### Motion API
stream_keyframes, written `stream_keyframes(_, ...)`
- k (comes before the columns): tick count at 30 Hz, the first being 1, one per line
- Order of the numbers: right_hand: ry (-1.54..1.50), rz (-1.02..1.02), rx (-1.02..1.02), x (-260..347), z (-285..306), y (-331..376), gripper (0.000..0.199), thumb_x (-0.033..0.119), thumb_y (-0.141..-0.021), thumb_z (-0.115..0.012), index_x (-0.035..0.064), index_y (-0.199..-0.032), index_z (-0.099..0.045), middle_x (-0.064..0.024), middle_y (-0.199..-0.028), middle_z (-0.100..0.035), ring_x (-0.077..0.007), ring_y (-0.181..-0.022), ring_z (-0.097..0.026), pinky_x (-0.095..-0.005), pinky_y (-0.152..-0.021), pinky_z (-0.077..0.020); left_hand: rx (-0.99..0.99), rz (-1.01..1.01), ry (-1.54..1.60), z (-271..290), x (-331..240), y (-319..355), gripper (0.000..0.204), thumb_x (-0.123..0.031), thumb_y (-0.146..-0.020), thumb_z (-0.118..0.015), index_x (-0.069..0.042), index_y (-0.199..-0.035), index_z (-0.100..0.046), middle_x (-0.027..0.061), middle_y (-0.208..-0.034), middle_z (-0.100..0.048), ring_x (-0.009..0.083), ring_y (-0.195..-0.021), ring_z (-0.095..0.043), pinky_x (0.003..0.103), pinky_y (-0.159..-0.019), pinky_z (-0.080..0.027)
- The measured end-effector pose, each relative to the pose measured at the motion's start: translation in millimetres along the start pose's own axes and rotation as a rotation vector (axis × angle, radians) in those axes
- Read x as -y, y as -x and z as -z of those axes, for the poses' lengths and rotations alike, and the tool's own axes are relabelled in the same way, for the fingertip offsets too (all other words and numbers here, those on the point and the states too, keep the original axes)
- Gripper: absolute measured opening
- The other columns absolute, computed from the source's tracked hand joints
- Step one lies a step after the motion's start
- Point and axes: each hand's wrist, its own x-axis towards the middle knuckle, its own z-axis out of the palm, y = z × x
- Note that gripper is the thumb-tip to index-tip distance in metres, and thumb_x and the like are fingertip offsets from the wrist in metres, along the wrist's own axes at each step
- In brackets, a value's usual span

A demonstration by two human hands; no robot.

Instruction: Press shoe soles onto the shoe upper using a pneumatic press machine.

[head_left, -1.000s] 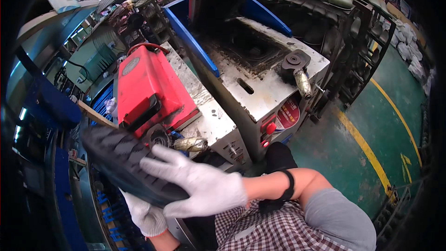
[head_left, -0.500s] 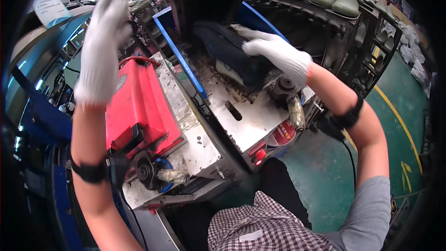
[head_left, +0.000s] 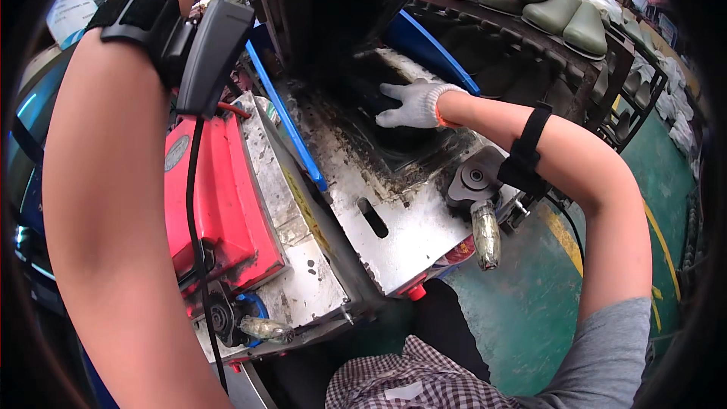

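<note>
My right hand (head_left: 413, 104), in a white knitted glove, has its fingers spread with nothing gripped in them. It is over a dark pad (head_left: 394, 148) on the worn metal bed (head_left: 344, 220) of a machine; whether it touches the pad I cannot tell. My left forearm (head_left: 106, 182), strapped with a black band and a grey device (head_left: 216, 57), reaches up past the top edge, so the left hand is out of sight. Blue side guards (head_left: 284, 117) flank the dark pad.
A red machine housing (head_left: 208, 212) stands left of the bed. Two handles wrapped in tape, one at the right (head_left: 485, 235) and one at the lower left (head_left: 265, 329), stick out in front. Olive-green shoe lasts (head_left: 550, 15) lie on a rack at the upper right.
The dark shoe with a pale sole under my right hand is no longer in view. My right hand has spread its fingers; my left arm has reached forward, taking its hand out of the picture.
</note>
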Motion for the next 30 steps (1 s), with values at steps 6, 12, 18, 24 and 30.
stream_keyframes(6,0.14,0.086,-0.174,25.9,26.2,85.5,0.069,0.056,-0.096,-0.06,0.0141,-0.15,-0.055,-0.0301,-0.144,-0.053,-0.0421,-0.128,-0.059,-0.0438,-0.109,-0.0477,0.079,-0.043,-0.04,-8.8,-41.9,45.7,0.036,-0.029,-0.1,-0.054,-0.005,-0.119,-0.072,0.0117,-0.114,-0.072,0.0227,-0.098,-0.066,0.039,-0.083,-0.052)
stream_keyframes(12,-0.087,0.487,-0.608,18.1,-40.9,219.6,0.031,0.025,-0.085,-0.074,0.0066,-0.11,-0.072,-0.015,-0.101,-0.069,-0.0352,-0.099,-0.065,-0.0462,-0.088,-0.053,-0.112,-0.132,0.029,-97.9,-32.6,87.8,0.043,-0.031,-0.097,-0.06,-0.005,-0.13,-0.067,0.0168,-0.124,-0.07,0.0286,-0.111,-0.068,0.039,-0.097,-0.051)
stream_keyframes(18,-0.117,0.422,-0.657,11.1,-92.5,264.1,0.039,0.019,-0.074,-0.08,0.0108,-0.112,-0.073,-0.0133,-0.116,-0.069,-0.0419,-0.125,-0.059,-0.0525,-0.107,-0.0467,0.059,-0.123,-0.084,-181.0,-61.1,139.4,0.032,-0.034,-0.09,-0.067,-0.007,-0.107,-0.074,0.0206,-0.092,-0.073,0.0405,-0.091,-0.071,0.047,-0.089,-0.055)
stream_keyframes(24,-0.293,0.499,-0.806,1.8,-102.2,259.9,0.036,0.004,-0.073,-0.073,0.0066,-0.11,-0.073,-0.0139,-0.116,-0.069,-0.0387,-0.12,-0.062,-0.0503,-0.105,-0.0474,-0.085,-0.254,-0.13,-224.7,-54.2,179.7,0.021,-0.029,-0.082,-0.074,-0.009,-0.089,-0.07,0.0137,-0.073,-0.067,0.0368,-0.077,-0.069,0.047,-0.082,-0.052)
stream_keyframes(30,-0.23,0.459,-0.885,-22.1,-74.1,240.7,0.027,-0.003,-0.08,-0.067,0.0032,-0.106,-0.071,-0.0163,-0.117,-0.066,-0.0386,-0.12,-0.059,-0.0497,-0.108,-0.0445,0.006,-0.168,-0.186,-195.7,-63.7,153.2,0.028,-0.031,-0.081,-0.07,-0.01,-0.099,-0.075,0.0164,-0.082,-0.072,0.0359,-0.088,-0.072,0.047,-0.086,-0.055)
